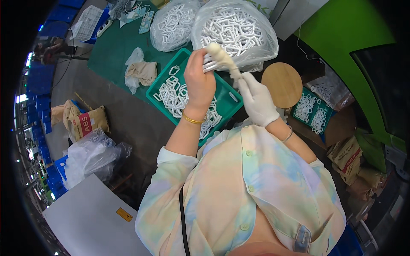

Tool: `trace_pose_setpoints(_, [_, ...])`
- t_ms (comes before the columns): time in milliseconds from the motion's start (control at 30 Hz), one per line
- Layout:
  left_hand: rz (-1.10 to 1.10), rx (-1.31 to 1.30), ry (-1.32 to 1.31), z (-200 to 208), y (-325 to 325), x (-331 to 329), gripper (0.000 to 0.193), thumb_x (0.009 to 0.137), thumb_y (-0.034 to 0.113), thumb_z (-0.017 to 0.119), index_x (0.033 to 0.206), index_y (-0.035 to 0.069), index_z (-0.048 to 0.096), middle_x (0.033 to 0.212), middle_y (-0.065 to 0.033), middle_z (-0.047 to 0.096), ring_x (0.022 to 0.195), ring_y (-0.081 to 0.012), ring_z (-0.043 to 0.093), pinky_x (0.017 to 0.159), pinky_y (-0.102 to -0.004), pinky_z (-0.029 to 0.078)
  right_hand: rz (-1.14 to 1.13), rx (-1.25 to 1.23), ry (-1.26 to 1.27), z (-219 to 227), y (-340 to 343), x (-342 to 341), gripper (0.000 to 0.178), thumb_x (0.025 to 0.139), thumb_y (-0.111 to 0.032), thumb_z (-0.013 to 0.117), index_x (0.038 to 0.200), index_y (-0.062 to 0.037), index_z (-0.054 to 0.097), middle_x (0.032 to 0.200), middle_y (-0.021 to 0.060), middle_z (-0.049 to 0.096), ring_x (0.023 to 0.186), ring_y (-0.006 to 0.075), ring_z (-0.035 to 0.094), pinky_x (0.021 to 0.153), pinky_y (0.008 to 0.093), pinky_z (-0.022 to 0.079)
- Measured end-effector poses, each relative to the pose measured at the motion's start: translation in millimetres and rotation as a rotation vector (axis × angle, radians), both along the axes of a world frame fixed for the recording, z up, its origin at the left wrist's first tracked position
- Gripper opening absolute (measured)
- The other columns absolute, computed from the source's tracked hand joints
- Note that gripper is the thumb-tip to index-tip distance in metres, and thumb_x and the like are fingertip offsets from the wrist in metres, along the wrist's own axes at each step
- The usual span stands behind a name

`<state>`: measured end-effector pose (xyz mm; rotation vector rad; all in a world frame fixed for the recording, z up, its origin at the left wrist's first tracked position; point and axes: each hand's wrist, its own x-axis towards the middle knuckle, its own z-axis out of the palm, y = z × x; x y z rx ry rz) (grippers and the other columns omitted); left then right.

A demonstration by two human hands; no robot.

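My bare left hand (199, 83), with a gold bangle at the wrist, is raised over the green tray (152, 90). Its fingers close round a few white plastic bars (209, 65), whose full shape is hidden. In a white glove, my right hand (257, 97) pinches the lower end of a cream-coloured, lumpy, long thing (223, 57) with a rounded tip. That thing slants up to the left hand and its kind is unclear. Below, white plastic link-shaped frames (173, 97) lie heaped in the tray. A separate white piece (232, 97) is near the tray's right side.
Two clear bags of white frames (232, 27) (173, 25) stand beyond the tray on a green surface. A beige cloth (144, 73) lies left. Right are a round wooden stool top (282, 85) and another green tray (317, 100). A grey cabinet (89, 219) stands lower left.
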<state>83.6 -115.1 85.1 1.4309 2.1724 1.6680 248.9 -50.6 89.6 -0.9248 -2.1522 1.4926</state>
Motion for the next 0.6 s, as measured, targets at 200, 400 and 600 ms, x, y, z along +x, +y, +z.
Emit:
trace_pose_setpoints(200, [-0.154, 0.211, -0.931, 4, 12, 19, 0.027, 0.098, -0.003, 0.045, 0.121, -0.001, 0.058, 0.112, -0.0113, 0.065, 0.105, -0.0229, 0.064, 0.092, -0.0337, 0.053, -0.091, -0.152, 0.073, 11, 12, 2, 0.023, 0.097, -0.019, 0.059, 0.111, -0.0018, 0.058, 0.080, 0.0019, 0.058, 0.072, 0.0078, 0.050, 0.066, 0.0257, 0.043])
trace_pose_setpoints(400, [-0.202, 0.255, -1.595, -5, 12, 48, 0.027, 0.098, 0.006, 0.053, 0.123, -0.003, 0.058, 0.121, -0.0102, 0.061, 0.108, -0.0240, 0.062, 0.094, -0.0351, 0.051, -0.085, -0.079, 0.151, 19, 15, -16, 0.032, 0.090, -0.021, 0.069, 0.113, -0.0025, 0.057, 0.077, -0.0009, 0.051, 0.067, 0.0066, 0.044, 0.062, 0.0254, 0.041])
trace_pose_setpoints(600, [-0.293, -0.329, -0.025, 3, 4, 13, 0.032, 0.092, -0.001, 0.053, 0.124, -0.001, 0.055, 0.110, -0.0133, 0.065, 0.099, -0.0200, 0.064, 0.085, -0.0306, 0.050, 0.081, -0.054, -0.024, 23, 28, -6, 0.024, 0.093, -0.023, 0.066, 0.105, -0.0028, 0.059, 0.077, 0.0011, 0.056, 0.070, 0.0084, 0.051, 0.063, 0.0294, 0.044])
